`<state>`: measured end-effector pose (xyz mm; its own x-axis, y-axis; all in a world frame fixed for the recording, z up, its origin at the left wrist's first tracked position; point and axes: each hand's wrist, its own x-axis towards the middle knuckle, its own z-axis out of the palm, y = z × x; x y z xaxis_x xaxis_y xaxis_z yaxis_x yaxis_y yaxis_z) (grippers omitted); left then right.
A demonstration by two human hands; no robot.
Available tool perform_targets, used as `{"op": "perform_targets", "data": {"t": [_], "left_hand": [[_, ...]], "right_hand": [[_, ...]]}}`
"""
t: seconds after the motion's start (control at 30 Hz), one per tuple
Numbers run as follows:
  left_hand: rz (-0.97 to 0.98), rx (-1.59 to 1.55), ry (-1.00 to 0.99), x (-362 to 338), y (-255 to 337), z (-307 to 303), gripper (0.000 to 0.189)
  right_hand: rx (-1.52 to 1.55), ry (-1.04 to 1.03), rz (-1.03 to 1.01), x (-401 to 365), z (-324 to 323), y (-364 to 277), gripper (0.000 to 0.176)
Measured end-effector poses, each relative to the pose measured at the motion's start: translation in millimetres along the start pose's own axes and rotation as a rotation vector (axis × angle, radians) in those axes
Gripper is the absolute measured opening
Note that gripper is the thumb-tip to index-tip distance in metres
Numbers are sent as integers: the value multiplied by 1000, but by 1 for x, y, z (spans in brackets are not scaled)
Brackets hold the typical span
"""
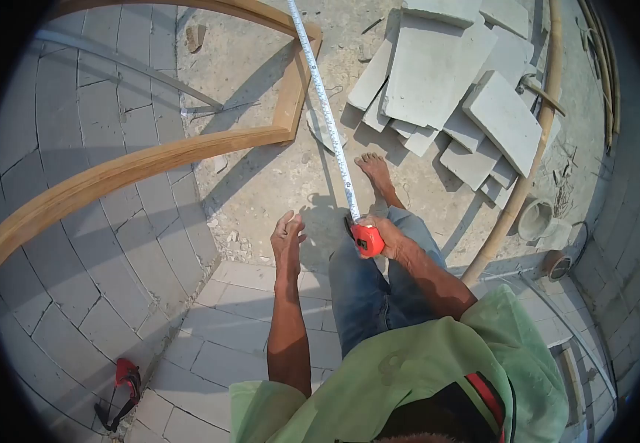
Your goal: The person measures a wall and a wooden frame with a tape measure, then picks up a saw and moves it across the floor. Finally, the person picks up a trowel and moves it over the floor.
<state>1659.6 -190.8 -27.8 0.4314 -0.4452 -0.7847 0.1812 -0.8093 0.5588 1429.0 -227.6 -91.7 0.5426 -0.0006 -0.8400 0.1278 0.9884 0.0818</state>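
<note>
My right hand (pixel 383 238) is wrapped round a red tape measure (pixel 368 241) in front of my knees. Its white blade (pixel 330 122) is pulled out and runs up and slightly left, passing the corner of a wooden frame (pixel 288 111). To the left of the tape measure, my left hand (pixel 288 227) hangs in the air with its fingers partly curled and apart, holding nothing. The far end of the blade lies outside the view.
Grey blocks (pixel 427 70) are piled at the upper right, with a hammer (pixel 544 94) on them. A bamboo pole (pixel 515 199) runs beside the pile. Block walls (pixel 98 251) rise at the left. A red and black item (pixel 124 376) is at the lower left.
</note>
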Motion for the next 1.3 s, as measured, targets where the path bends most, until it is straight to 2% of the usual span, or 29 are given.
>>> {"op": "perform_targets", "data": {"t": [0.07,0.2,0.3,0.33,0.4,0.47,0.5,0.53,0.57,0.6,0.67,0.7,0.77,0.83,0.93,1.0,1.03,1.1,1.13,1.2,1.23,1.3], "left_hand": [[35,148,-27,47,40,20,73],[104,233,-70,125,74,41,80],[121,322,-120,177,90,54,84],[118,337,-151,192,95,58,86],[153,389,-170,224,104,64,86],[201,438,-188,258,108,70,86],[251,436,-206,275,106,74,77],[305,433,-225,279,111,76,68],[314,454,-235,281,117,78,68],[283,439,-288,283,124,81,54],[270,394,-358,297,128,81,23],[278,417,-364,303,129,80,23],[212,446,-369,305,136,75,18],[233,499,-343,309,141,68,13],[224,515,-317,316,147,64,21],[343,489,-232,321,157,70,48],[350,513,-242,334,162,75,48],[531,529,-175,364,175,72,66],[533,555,-179,367,184,76,66],[648,546,-221,363,208,93,76],[647,567,-224,368,219,97,76],[714,1010,-244,384,239,104,79]], "right_hand": [[80,-103,50,26,-2,24,31],[162,-87,105,49,14,48,31],[33,-26,34,68,20,66,30],[58,-24,34,78,19,76,30],[120,-75,-100,102,18,98,25],[82,-1,-65,91,41,86,23],[22,76,-28,87,51,80,22],[42,69,-37,93,57,85,22],[27,117,-154,98,62,91,22],[14,165,-272,103,67,96,22],[94,201,-280,112,79,103,22],[151,245,-273,116,85,106,22],[180,227,-270,115,96,109,22],[205,204,-270,123,104,114,23],[173,227,-320,137,112,134,22],[143,234,-338,141,116,143,20],[168,227,-346,143,115,145,20],[186,176,-365,143,116,153,21],[210,163,-364,144,117,156,21],[105,286,-383,143,120,157,26],[124,276,-379,143,121,155,26],[49,300,-352,143,121,150,33]]}}
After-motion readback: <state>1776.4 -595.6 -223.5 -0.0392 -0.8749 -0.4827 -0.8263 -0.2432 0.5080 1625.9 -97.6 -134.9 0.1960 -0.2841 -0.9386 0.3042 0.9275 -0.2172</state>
